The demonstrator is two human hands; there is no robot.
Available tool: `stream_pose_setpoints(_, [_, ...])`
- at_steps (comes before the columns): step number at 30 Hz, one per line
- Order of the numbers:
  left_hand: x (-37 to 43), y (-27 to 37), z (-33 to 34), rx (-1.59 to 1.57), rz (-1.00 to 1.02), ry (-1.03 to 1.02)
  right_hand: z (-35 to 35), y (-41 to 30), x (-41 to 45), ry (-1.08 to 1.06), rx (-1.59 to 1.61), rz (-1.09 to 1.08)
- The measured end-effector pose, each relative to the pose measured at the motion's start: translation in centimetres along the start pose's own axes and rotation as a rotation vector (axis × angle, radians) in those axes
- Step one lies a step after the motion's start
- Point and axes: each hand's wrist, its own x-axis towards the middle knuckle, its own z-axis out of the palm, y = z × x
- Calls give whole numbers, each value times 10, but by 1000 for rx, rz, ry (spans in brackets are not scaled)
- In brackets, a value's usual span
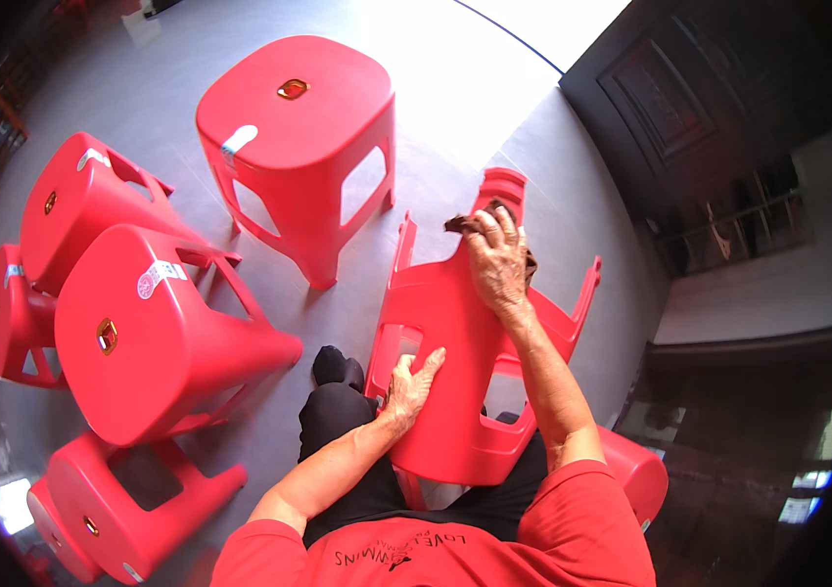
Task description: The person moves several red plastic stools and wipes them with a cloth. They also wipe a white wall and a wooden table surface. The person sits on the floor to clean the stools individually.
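Note:
A red plastic stool (453,315) lies tipped over between my knees, its legs pointing away from me. My left hand (411,385) grips its side at a cut-out opening, thumb lying on the outer face. With my right hand (497,264) I press a dark brown cloth (493,209) against one of the stool's legs, near its far end. Part of the cloth shows past my fingers on both sides; the rest is hidden under the palm.
One red stool (298,110) stands upright ahead. Several more lie on their sides at left, including a large near one (130,337) and a lower one (104,506). Another red stool (632,469) is beside my right hip. A dark panelled door (658,95) stands at right.

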Motion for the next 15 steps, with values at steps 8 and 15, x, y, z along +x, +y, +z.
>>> stream_pose_setpoints(8, [1,6,-2,-86,-3,-28,-56,-47,-87,40,172,30])
stream_pose_setpoints(15, [-7,19,3,-223,-8,-51,-37,50,-192,41,61,586])
